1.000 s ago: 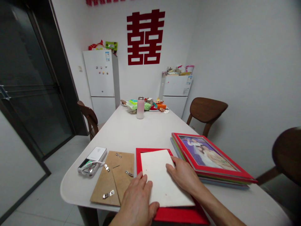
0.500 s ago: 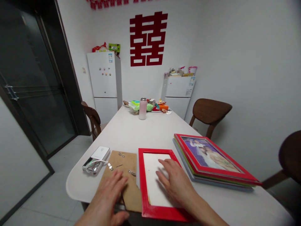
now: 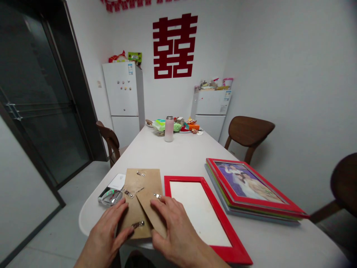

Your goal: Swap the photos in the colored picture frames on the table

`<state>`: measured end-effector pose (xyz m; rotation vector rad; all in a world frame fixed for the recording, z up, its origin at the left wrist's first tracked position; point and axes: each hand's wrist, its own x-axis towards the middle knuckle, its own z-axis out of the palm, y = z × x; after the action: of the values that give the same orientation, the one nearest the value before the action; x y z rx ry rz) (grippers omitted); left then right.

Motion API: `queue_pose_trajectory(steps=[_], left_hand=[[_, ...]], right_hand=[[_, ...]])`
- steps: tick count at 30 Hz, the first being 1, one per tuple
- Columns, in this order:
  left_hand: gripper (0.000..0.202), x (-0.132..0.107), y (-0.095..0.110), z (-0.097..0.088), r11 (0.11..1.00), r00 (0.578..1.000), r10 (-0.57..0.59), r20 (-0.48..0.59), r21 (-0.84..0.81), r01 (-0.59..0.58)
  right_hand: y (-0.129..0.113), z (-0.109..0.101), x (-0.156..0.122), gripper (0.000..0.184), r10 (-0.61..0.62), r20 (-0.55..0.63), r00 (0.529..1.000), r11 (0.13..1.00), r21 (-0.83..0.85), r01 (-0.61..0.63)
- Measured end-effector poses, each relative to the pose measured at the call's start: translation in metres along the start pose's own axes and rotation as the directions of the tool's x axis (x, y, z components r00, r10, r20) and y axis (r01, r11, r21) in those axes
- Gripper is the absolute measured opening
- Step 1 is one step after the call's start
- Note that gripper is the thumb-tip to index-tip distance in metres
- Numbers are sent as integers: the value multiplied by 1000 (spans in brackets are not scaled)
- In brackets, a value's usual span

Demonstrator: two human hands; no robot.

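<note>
A brown picture-frame backing board (image 3: 143, 176) with metal clips and an angled stand flap (image 3: 152, 212) is between my hands, turned clip side up and partly covering the power bank. My left hand (image 3: 104, 234) grips its left edge, thumb lying over the lower left near a clip. On the right side, my right hand (image 3: 178, 230) grips the board's edge and stand flap, with the lower fingers hidden. Just right of it, an empty-looking red picture frame (image 3: 208, 186) lies flat around a white sheet (image 3: 200, 212), the right forearm crossing its lower part.
A stack of frames, topped by a red framed photo (image 3: 248, 182), lies at the right. The power bank (image 3: 113, 195) with its white cable sits at the left. Farther back stand a pink bottle (image 3: 169, 129) and packaged items (image 3: 192, 126). Wooden chairs (image 3: 249, 130) flank the table (image 3: 178, 160).
Both hands have come onto the backing board, which has shifted up and left and turned straighter. My right hand has left the white sheet in the red frame.
</note>
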<state>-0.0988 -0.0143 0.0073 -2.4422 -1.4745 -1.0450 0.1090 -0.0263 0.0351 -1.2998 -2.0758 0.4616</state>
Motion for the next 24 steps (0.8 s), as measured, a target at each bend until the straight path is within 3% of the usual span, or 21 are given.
queue_pose_trajectory(steps=[2,6,12,15,18,21,24], left_hand=[[42,8,15,-1,998,997,63,-43,20,-62],[54,21,47,-3,988,988,152,-20,-18,-152],[74,39,85,-9,971,985,170,17,-177,-164],[75,38,100,9,942,983,165,77,-307,-135],[75,29,111,41,909,967,153,206,-413,-56],[78,22,119,68,902,909,134,396,-428,53],[84,23,125,78,930,824,133,551,-358,88]], right_hand=[[3,-16,-7,52,5,-8,1000,999,46,-5],[11,-43,-22,48,87,-29,996,991,104,-83],[24,-77,-32,49,68,-181,981,997,-19,-72],[40,-96,-38,47,129,-142,981,987,-80,-141],[62,-109,-46,45,211,-62,976,968,-124,-217],[81,-111,-53,45,267,18,963,954,-149,-262],[91,-107,-58,46,265,84,960,956,-150,-251]])
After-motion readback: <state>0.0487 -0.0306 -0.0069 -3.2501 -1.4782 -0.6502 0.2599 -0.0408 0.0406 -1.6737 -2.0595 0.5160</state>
